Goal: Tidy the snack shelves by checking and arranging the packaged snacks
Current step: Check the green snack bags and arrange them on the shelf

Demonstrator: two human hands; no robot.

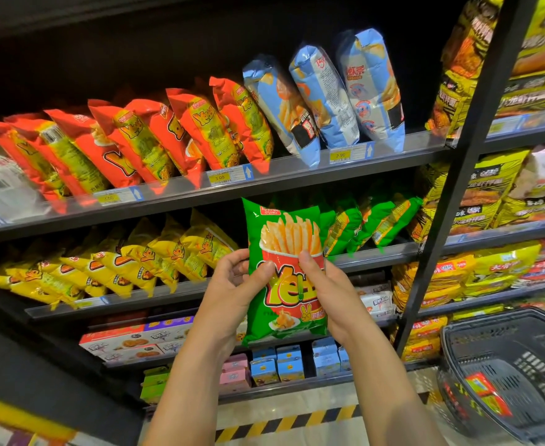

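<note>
A green snack bag with pictured fries is held upright in front of the shelves. My left hand grips its left edge with the thumb on the front. My right hand grips its right side, thumb pressed on the red cup print. Behind it, more green bags lean on the second shelf at the right. Yellow bags fill that shelf's left part. Red bags and blue bags lean in rows on the shelf above.
A black shopping basket with a small red packet inside stands low at the right. A black upright post divides off yellow noodle packs. Boxed snacks and small cartons sit on lower shelves. Striped floor tape runs below.
</note>
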